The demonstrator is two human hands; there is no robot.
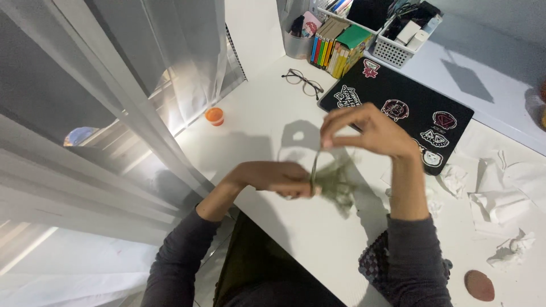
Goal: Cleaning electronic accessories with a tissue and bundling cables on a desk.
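Observation:
My left hand (pixel 273 177) grips the base of a small bundle of thin green-grey strips (pixel 336 185) just above the white desk (pixel 256 131). My right hand (pixel 364 129) is raised above it, thumb and fingertips pinched on one strip that runs down to the bundle. The loose ends of the bundle are blurred and fan out to the right. Both forearms wear dark grey sleeves.
A closed black laptop (pixel 398 105) with stickers lies behind my hands. Glasses (pixel 302 82), an orange-lidded jar (pixel 215 116), a row of books (pixel 335 45), a white basket (pixel 398 45). Crumpled white paper (pixel 500 193) at right, a brown disc (pixel 479 285), sheer curtains (pixel 114 85) at left.

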